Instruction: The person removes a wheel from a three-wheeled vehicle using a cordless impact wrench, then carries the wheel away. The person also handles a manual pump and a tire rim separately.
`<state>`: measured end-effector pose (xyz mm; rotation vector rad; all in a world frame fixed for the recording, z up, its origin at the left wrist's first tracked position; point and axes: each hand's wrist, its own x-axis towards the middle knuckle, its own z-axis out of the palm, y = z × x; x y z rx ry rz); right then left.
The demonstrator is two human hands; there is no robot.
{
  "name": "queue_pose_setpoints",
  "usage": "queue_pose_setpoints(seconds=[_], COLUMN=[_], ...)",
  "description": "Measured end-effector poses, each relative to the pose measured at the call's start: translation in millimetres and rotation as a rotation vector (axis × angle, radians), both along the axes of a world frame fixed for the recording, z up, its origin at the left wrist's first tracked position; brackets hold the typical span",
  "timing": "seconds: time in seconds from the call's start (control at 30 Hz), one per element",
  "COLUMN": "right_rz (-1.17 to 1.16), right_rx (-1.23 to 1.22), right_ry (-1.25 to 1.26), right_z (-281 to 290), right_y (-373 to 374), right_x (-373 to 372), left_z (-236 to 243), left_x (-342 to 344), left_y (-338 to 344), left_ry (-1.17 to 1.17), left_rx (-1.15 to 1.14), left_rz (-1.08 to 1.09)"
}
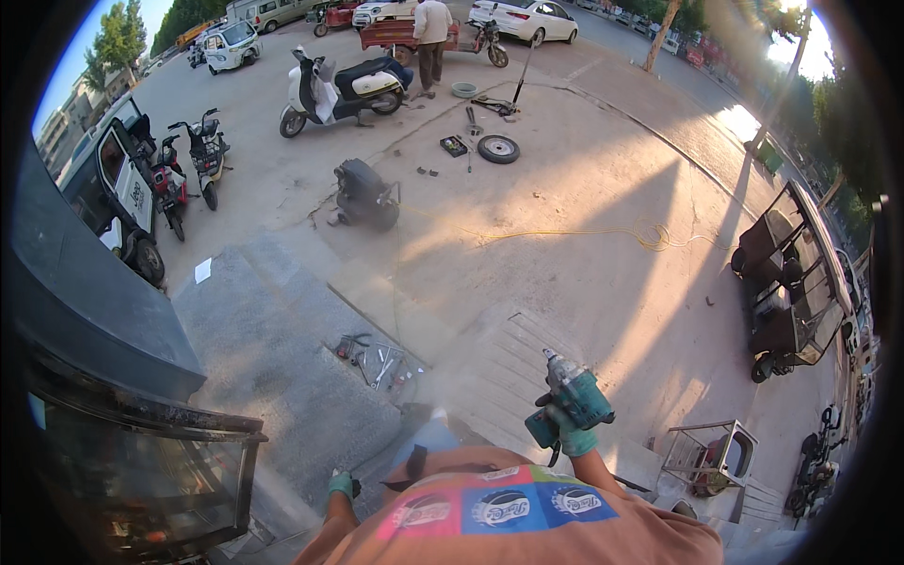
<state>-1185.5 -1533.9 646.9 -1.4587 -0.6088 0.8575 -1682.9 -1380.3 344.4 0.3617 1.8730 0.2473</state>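
Note:
A teal cordless impact wrench [584,400] is gripped in my gloved right hand [572,431], raised at the lower right of my body, its nose angled up and left. Down at the lower left, my gloved left hand [343,484] is closed around a small dark object that I cannot make out. Several loose hand tools [377,367], pliers and wrenches among them, lie on the grey stone landing [235,330] ahead of my left hand.
A dark machine [363,193] with a yellow hose stands ahead. Beyond lie a wheel [499,149] and tools near a scooter [339,94] and a person [431,42]. Vehicles [786,282] line both sides. A glass door [141,471] is left; a metal stand [706,457] is right.

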Motion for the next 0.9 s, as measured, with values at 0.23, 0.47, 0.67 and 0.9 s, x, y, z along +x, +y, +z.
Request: queue_pose_setpoints(seconds=[0.23,0.47,0.67,0.9], right_rz=[-0.033,0.171,0.327,0.266], right_rx=[-0.020,-0.089,-0.115,-0.001], right_ry=[0.069,-0.293,-0.418,-0.001], right_z=[-21.0,-111.2,-138.9,-83.0], right_y=[39.0,73.7,135.2,240.6], right_x=[78.3,177.4,268.2,305.0], left_z=[23.1,-9.6,-69.9,-128.3], left_x=[182.1,257.2,254.3,239.6], left_y=[113.5,170.1,77.0,-11.9], left_ry=[-0.260,-0.415,-0.193,-0.057], left_rx=[0.238,0.438,0.213,-0.003], left_rz=[-0.372,-0.142,0.091,0.426])
